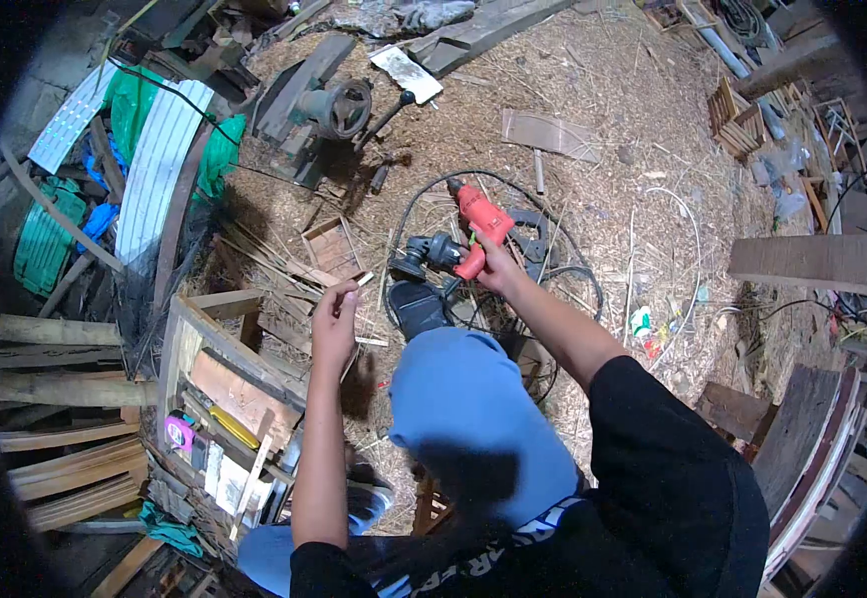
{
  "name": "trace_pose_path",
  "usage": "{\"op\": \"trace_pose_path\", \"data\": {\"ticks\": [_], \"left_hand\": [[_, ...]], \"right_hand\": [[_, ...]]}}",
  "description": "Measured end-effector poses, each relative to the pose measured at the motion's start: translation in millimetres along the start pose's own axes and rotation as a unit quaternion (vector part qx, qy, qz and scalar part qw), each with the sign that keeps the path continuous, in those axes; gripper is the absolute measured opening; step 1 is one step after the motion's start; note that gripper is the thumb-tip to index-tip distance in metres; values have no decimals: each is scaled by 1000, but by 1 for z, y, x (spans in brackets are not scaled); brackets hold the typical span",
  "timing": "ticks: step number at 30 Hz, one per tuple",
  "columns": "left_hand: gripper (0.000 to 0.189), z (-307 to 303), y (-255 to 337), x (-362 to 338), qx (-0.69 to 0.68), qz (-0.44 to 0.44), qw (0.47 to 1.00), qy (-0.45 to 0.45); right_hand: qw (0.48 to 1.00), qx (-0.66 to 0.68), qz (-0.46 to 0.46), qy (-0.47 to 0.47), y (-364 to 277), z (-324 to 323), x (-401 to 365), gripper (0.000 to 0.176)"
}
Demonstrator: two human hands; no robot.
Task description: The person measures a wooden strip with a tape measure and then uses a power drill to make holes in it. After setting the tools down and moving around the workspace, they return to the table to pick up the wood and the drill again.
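Observation:
A red power drill (483, 214) is in my right hand (496, 267), whose fingers wrap round its handle; the dark chuck points away from me. My left hand (334, 317) is raised to the left of it, fingers curled, with a short pale stick (365, 278) at the pinched thumb and fingertip. Between the two hands a dark angle grinder (424, 255) lies on the ground, close to the drill's handle. A black cord (406, 214) loops around both tools. Just beyond my left hand sits a small open wooden box (332, 247).
Wood shavings cover the ground (593, 90). A machine with a round metal wheel (342, 110) stands ahead. At left, a wooden stand (229, 339) bears a pink tape measure (179, 433) and a yellow-handled tool (233, 427). A plank (812, 261) juts in from the right.

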State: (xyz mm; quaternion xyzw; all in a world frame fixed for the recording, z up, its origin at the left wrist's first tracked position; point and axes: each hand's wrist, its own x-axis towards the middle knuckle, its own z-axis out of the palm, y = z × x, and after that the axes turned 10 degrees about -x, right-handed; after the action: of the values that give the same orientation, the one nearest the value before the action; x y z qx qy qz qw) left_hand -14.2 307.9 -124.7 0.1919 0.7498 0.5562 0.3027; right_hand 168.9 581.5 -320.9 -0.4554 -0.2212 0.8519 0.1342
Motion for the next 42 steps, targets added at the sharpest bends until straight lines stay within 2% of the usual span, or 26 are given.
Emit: {"op": "trace_pose_path", "data": {"ticks": [3,4,5,8,11,14,15,18,20,22,24,26,28,30,33,34,36,38,39,40,41,42], "left_hand": [[23,-10,33,-9,-36,-54,998,0],[23,-12,55,-16,-39,-41,998,-3],[24,-13,80,-24,-44,-26,999,-4],[25,-33,105,-41,-39,24,999,-21],[24,-61,133,-67,-27,67,997,-28],[23,-98,137,-89,63,140,988,-23],[22,-111,130,-94,55,156,986,-21],[20,-138,128,-122,23,130,991,5],[20,-152,119,-130,-27,121,992,-3],[20,-160,131,-136,17,118,993,-22],[21,-167,125,-131,33,144,987,-59],[21,-163,125,-133,7,106,992,-66],[21,-162,129,-133,41,127,988,-83],[20,-162,138,-135,52,147,984,-84],[21,-173,172,-146,62,77,988,-120],[21,-177,181,-152,89,87,986,-110],[20,-188,197,-168,104,54,987,-110],[21,-200,195,-190,173,112,975,-81],[25,-212,202,-202,209,23,971,-117],[28,-226,207,-214,247,-64,955,-151],[34,-239,205,-226,251,-140,942,-175],[43,-259,199,-244,256,-173,936,-171]], "right_hand": [[999,-16,30,24,12,-31,33,42],[998,-33,37,35,11,-34,29,41],[987,-149,49,41,4,-35,16,35],[975,-206,72,-33,-27,-17,-48,32],[962,-265,64,5,-45,5,-88,29],[949,-309,63,-16,-54,26,-98,25],[942,-332,32,39,-51,46,-103,18],[925,-369,3,-88,-67,87,-115,18],[874,-483,-58,-22,-64,142,-136,23],[848,-526,-38,-59,-70,185,-143,32],[769,-626,-65,-111,-83,234,-155,38],[679,-711,-95,-160,-93,280,-157,42],[584,-779,-123,-194,-103,311,-160,45],[529,-806,-179,-196,-112,326,-173,47],[517,-810,-217,-172,-128,322,-207,47],[519,-808,-221,-170,-136,322,-228,48],[512,-836,-168,-104,-147,305,-262,43],[491,-855,-148,-74,-156,278,-303,51],[527,-847,-53,-51,-166,278,-336,56],[545,-829,-98,-79,-174,276,-374,55],[557,-826,-65,-51,-163,240,-373,54],[586,-805,-79,-54,-147,200,-371,54]]}}
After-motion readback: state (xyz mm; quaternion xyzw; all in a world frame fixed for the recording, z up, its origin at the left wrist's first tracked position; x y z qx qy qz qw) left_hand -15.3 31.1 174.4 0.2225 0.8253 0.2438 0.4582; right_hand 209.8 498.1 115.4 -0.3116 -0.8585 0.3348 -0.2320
